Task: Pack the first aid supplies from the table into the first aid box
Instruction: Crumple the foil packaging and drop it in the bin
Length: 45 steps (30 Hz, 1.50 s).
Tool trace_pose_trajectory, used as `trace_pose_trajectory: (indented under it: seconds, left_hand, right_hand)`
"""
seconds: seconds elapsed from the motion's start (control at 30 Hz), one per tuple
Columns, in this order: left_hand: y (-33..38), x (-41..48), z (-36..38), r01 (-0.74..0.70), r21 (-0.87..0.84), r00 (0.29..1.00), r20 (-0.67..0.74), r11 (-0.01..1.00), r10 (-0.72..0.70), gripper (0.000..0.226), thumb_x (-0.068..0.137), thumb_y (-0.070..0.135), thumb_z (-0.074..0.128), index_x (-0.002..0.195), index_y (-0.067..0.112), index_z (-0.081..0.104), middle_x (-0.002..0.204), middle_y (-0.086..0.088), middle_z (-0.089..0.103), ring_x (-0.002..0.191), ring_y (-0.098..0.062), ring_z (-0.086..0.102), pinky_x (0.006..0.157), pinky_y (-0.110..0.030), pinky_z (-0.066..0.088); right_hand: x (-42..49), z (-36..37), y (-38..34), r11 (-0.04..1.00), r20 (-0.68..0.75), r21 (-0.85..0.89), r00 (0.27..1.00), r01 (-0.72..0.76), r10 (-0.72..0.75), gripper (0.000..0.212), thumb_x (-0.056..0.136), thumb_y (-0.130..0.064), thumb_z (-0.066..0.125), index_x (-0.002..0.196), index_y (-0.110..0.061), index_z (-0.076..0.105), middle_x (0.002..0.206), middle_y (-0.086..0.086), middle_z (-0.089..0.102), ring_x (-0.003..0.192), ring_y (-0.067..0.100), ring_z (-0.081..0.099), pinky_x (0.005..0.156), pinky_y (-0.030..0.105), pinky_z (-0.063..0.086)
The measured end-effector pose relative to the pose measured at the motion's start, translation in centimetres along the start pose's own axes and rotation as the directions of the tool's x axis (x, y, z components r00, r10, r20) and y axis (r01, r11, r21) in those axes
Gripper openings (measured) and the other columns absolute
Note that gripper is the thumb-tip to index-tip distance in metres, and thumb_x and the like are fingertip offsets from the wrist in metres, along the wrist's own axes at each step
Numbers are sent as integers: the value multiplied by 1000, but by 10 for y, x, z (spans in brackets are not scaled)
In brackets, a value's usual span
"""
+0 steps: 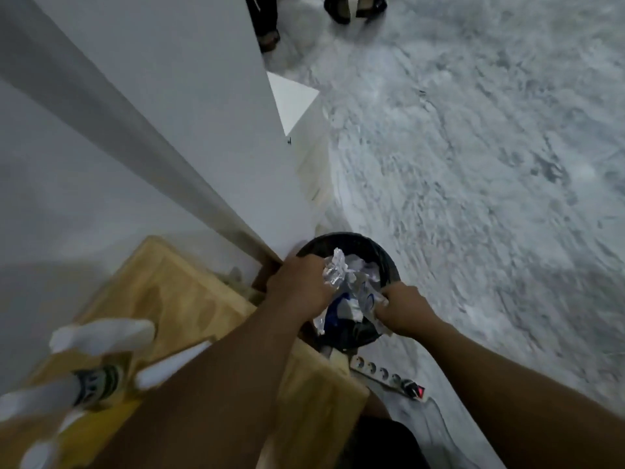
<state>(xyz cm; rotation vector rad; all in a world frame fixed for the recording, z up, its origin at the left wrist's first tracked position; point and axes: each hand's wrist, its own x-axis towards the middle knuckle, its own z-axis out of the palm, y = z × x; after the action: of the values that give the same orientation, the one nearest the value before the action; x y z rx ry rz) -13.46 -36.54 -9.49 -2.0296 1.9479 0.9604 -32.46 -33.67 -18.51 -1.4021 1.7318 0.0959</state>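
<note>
Both my hands reach over a round black waste bin [389,262] on the floor beside the table. My left hand [297,286] grips a crumpled silvery-white wrapper [334,272] above the bin. My right hand [402,309] grips crumpled white and blue packaging [358,299] at the bin's near rim. More crumpled paper lies inside the bin. On the wooden table [182,296] at lower left lie blurred white supplies: a white roll [101,333] and a tube with a green label [94,384]. The first aid box is out of view.
A white panel or wall [189,106] runs diagonally at left. A white power strip [389,377] with a red switch lies on the marbled grey floor [473,164] near the bin. Another person's feet in dark shoes [351,8] stand at the top.
</note>
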Motion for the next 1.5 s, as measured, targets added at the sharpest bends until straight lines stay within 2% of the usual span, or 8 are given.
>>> trace_pose_trajectory:
  seconds: [0.2,0.37,0.47,0.63,0.87,1.07,1.23,1.5]
  left_hand:
    - [-13,53,54,46,179,973,213,983,-84,24,90,27,64,108,12,60,116,-11,64,102,-30,63,74,-34,45]
    - [-10,66,69,20,167,977,207,986,-55,18,90,20,64,83,19,47,94,-6,58,82,-25,56,68,-34,43]
    - [-5,71,68,39,143,971,230,989,-71,30,88,24,67,72,25,41,96,-6,61,89,-29,62,70,-33,44]
    - [-4,68,60,13,102,955,295,995,-43,44,90,41,69,122,13,58,120,-8,58,98,-26,58,76,-31,45]
    - [-8,38,26,32,8,949,313,999,-33,50,94,32,63,138,14,49,125,-9,58,104,-24,59,90,-36,53]
    - [-2,-30,-59,4,-73,977,212,997,12,61,91,38,63,145,19,42,140,-11,53,116,-28,57,90,-37,52]
    - [-8,-117,-147,-22,-124,1000,14,992,24,54,94,39,61,141,21,45,119,-11,67,100,-26,63,84,-36,53]
    - [-125,-301,-253,65,-255,913,-375,965,-161,52,87,51,63,134,30,53,122,-1,68,111,-24,64,99,-44,51]
  right_hand:
    - [52,49,35,998,65,8,996,-63,62,33,89,-16,52,63,-13,31,60,7,36,52,21,34,49,30,24]
    - [70,53,38,996,85,50,994,-75,71,35,91,-25,55,65,-6,42,60,13,45,52,25,42,49,30,30]
    - [73,49,36,998,75,44,997,-35,32,28,86,-36,57,92,-8,62,78,10,61,75,30,61,56,30,41]
    - [70,32,32,997,39,74,999,3,-6,29,87,-27,58,96,0,63,75,17,61,67,26,52,59,30,38]
    - [43,3,12,1000,27,12,999,19,-19,18,89,-27,58,98,-13,66,91,12,67,80,28,63,73,40,55]
    - [-25,-51,-70,985,-50,-48,985,163,-165,18,89,-28,58,99,-16,67,97,10,68,84,27,63,76,41,55]
    - [-102,-95,-172,936,-131,-105,929,335,-347,20,92,-23,61,107,-13,70,104,12,72,87,26,66,78,34,53]
    - [-247,-89,-362,727,-155,-196,712,657,-685,13,90,-20,57,90,-24,69,96,-2,70,89,22,66,81,33,52]
